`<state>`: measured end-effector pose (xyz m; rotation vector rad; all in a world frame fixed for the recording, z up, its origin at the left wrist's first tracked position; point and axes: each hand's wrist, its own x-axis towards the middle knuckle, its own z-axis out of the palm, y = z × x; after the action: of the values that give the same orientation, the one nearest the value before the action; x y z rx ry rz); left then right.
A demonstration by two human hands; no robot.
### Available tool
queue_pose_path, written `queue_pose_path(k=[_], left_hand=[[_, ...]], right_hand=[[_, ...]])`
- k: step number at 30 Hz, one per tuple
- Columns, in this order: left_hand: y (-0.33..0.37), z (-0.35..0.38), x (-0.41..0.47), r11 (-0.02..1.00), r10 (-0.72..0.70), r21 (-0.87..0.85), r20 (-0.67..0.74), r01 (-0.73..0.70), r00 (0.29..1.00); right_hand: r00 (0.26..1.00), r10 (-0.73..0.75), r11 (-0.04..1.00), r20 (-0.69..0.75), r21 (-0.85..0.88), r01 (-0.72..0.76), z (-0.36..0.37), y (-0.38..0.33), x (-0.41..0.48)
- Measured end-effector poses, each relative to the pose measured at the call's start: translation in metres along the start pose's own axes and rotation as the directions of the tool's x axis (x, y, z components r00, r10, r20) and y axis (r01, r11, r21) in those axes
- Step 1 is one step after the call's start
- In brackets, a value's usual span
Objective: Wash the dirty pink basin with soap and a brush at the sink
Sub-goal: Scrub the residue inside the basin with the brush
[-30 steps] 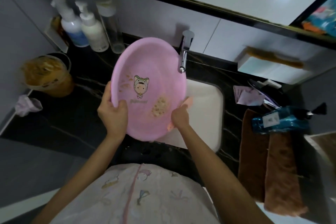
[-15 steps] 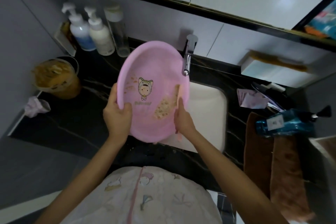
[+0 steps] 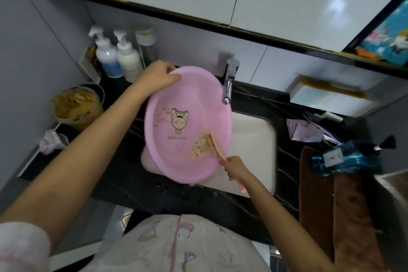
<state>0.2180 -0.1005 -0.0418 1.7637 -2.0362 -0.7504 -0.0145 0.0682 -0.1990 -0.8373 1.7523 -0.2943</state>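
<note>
Left hand [image 3: 159, 74] moved from basin's near rim to far rim, fingers curled over pink basin [image 3: 187, 123]; right hand [image 3: 236, 168] fingers gripped brush [image 3: 217, 150], bristles on the dirty patch.

Soiled pink basin [image 3: 187, 121] tilted over sink [image 3: 254, 139], brush [image 3: 217, 150] inside

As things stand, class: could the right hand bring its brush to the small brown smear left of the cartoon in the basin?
Probably yes. The right hand holds the brush inside the basin, and only bare pink floor separates it from the smear. The left hand grips the far rim.
</note>
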Motion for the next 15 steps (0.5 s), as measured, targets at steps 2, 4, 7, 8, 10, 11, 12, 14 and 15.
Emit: queue_pose_path(k=[2, 4, 7, 8, 10, 11, 12, 14, 15], left_hand=[[0.005, 0.002, 0.016, 1.000, 0.003, -0.029, 0.041, -0.002, 0.999], [0.010, 0.006, 0.023, 0.998, -0.002, -0.066, 0.030, 0.004, 1.000], [0.009, 0.011, 0.018, 0.986, -0.002, -0.166, -0.030, -0.003, 1.000], [0.006, 0.011, 0.013, 0.977, -0.002, -0.213, -0.054, -0.010, 0.999], [-0.008, 0.010, -0.002, 0.953, -0.004, -0.301, -0.102, -0.027, 0.995], [-0.018, 0.011, -0.012, 0.942, -0.015, -0.335, -0.133, -0.030, 0.991], [-0.029, 0.014, -0.023, 0.929, -0.031, -0.369, -0.175, -0.036, 0.984], [-0.050, 0.022, -0.047, 0.898, -0.086, -0.437, -0.287, -0.050, 0.954], [-0.057, 0.026, -0.061, 0.882, -0.116, -0.467, -0.330, -0.055, 0.937]], right_hand=[[0.999, 0.041, 0.996, 0.032, 0.079, -0.044, -0.001, -0.004, 0.001], [0.994, 0.052, 0.978, 0.093, 0.195, -0.070, -0.004, -0.008, 0.000], [0.992, 0.041, 0.954, 0.121, 0.289, -0.075, -0.007, -0.008, 0.003], [0.994, 0.031, 0.952, 0.109, 0.299, -0.063, -0.008, -0.008, 0.004], [0.997, -0.001, 0.945, 0.080, 0.326, -0.025, -0.012, -0.006, 0.008], [0.998, -0.026, 0.944, 0.059, 0.330, 0.005, -0.015, -0.007, 0.009], [0.998, -0.048, 0.945, 0.041, 0.326, 0.032, -0.018, -0.008, 0.013], [0.993, -0.118, 0.950, -0.016, 0.288, 0.117, -0.022, -0.015, 0.014], [0.986, -0.161, 0.953, -0.051, 0.253, 0.169, -0.025, -0.019, 0.013]])
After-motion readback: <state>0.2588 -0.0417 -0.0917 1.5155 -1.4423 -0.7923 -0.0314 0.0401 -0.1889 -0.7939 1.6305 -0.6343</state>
